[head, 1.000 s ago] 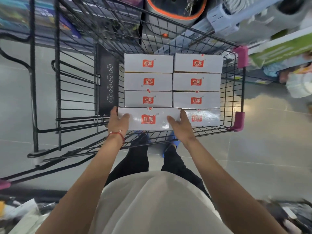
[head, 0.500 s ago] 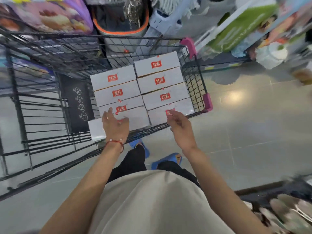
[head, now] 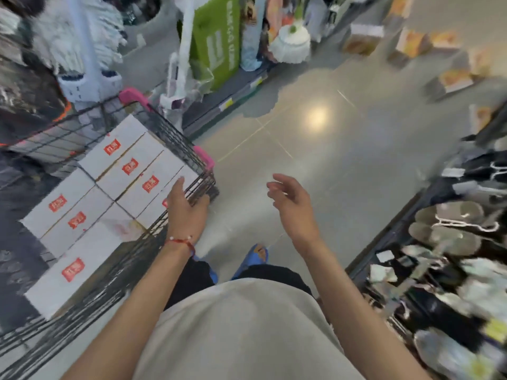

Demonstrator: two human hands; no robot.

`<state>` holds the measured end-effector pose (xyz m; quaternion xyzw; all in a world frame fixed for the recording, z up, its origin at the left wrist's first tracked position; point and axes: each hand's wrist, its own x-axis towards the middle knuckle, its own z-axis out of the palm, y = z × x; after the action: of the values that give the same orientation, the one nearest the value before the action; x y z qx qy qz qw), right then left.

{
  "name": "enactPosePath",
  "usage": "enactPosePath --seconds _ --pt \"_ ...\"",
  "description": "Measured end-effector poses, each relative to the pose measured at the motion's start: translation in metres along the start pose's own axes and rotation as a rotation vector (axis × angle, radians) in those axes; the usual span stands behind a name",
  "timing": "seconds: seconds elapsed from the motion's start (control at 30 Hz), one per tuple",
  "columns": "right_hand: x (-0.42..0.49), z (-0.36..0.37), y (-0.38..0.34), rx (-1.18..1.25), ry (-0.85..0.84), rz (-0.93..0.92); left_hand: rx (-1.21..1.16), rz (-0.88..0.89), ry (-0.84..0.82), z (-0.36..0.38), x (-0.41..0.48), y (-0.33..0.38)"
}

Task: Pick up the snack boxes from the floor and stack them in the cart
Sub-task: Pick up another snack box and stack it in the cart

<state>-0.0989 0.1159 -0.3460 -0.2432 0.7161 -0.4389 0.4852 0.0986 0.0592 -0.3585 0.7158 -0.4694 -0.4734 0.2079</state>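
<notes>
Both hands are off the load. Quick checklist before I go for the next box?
1. Right hand empty: ok, fingers relaxed, holding nothing.
2. Left hand free: ok, open over the rim of the cart, gripping nothing.
3. Boxes in the cart lying flat in tidy rows: ok.
4. More boxes on the floor: ok, several lie ahead to the right.
5. Same snack as the loaded ones: cannot tell, too blurred.
6. Room for another layer: cannot tell.

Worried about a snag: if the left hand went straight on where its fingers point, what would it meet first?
Probably the white, red-labelled cardboard snack boxes in the black wire cart. The left hand is over the cart's rim, pointing across them, though its height above them is unclear.
</notes>
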Motion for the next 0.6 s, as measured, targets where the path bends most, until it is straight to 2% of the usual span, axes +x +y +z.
enactPosePath --seconds 0.2,0.6 --pt "0.007 -0.078 0.009 0.139 0.183 0.022 0.046 0.137 -0.192 0.076 -0.005 0.061" --pt "0.084 -0.161 -0.01 0.301 0.436 0.075 0.106 0.217 -0.466 0.208 0.046 0.16"
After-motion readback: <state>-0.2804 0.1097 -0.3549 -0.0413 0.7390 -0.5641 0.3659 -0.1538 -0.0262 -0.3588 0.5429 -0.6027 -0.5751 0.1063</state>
